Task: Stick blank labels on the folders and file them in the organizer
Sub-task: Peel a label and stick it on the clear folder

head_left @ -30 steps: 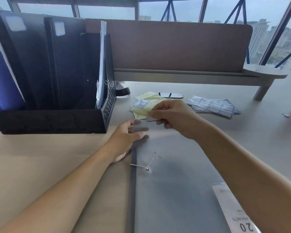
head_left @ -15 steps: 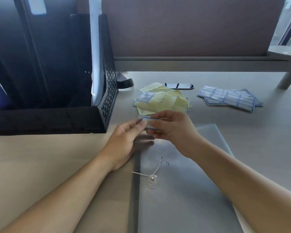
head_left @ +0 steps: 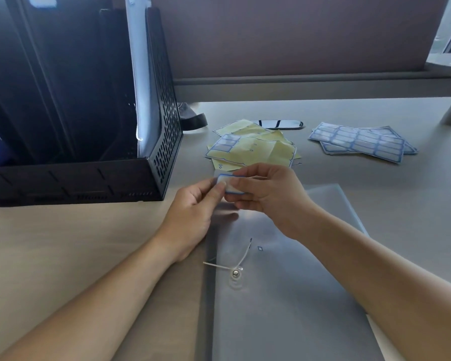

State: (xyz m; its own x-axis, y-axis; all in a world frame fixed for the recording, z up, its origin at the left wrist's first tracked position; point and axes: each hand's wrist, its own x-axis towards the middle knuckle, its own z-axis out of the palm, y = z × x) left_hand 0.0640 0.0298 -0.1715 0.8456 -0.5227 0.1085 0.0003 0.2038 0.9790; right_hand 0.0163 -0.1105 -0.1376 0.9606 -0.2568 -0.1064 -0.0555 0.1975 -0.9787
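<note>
A translucent grey folder (head_left: 292, 295) with a string-and-button clasp lies flat on the desk in front of me. Above its far left corner both hands hold one blank blue-bordered label (head_left: 229, 185). My right hand (head_left: 268, 196) pinches the label's right side. My left hand (head_left: 193, 207) pinches its left end with thumb and fingertips. The black mesh organizer (head_left: 164, 142) stands at the left with dark folders and a pale folder (head_left: 143, 87) upright inside.
Yellow backing sheets (head_left: 255, 149) with a few labels left lie just beyond my hands. Full blue label sheets (head_left: 359, 142) lie at the right. A dark glossy flat object (head_left: 279, 124) sits behind the yellow sheets. A brown partition stands along the desk's back.
My head tilted down and closer. My left hand rose from the folder's corner to meet the label held by my right hand, and both now hold it.
</note>
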